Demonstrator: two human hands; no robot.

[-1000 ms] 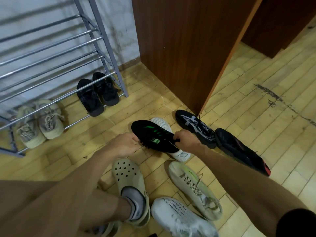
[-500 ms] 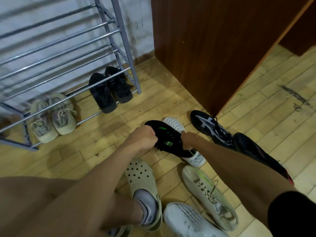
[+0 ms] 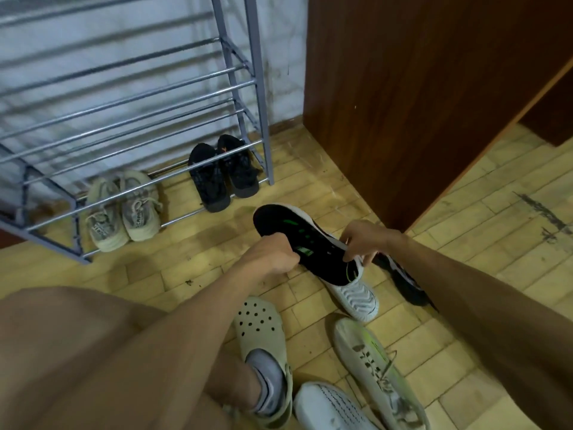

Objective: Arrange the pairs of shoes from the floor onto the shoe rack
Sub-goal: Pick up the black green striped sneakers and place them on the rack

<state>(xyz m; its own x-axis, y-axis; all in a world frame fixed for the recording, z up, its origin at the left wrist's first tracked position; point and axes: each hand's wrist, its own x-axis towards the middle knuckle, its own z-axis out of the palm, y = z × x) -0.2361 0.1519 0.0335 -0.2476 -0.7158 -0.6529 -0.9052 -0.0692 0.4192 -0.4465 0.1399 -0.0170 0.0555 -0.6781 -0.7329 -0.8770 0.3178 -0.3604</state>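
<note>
Floorboards (image 3: 496, 243) of yellow wood fill most of my screen. A big brown cupboard (image 3: 403, 103) stands at the back right. To its left is the grey metal shoe rack (image 3: 259, 88), against a pale wall.

On the rack's bottom bars sit two pairs, toes pointing at me. The tan pair (image 3: 124, 209) is on the left. The black pair (image 3: 223, 172) is on the right, beside the rack's post. The bars above them hold nothing that I can see.

Both bare arms reach out in front of me. Between the hands is the black-soled shoe (image 3: 297, 240), in front of the rack and well apart from it. Its bottom faces up and has green marks on it. A white shoe (image 3: 356, 296) with a bumpy toe lies right under it. I cannot tell if that one is lifted too.

A dark shoe (image 3: 403, 277) lies on the floor, partly hidden behind the right arm. Close to me are a pale laced shoe (image 3: 372, 361) and a white knit shoe (image 3: 328, 408), side by side on the floor. A foot in a grey sock wears a holey clog (image 3: 263, 330).

My view shows the left hand (image 3: 273, 256) with its fingers curled tight round the near edge of the black-soled shoe. The right hand (image 3: 369, 240) pinches that shoe's other side with fingertips and thumb.
</note>
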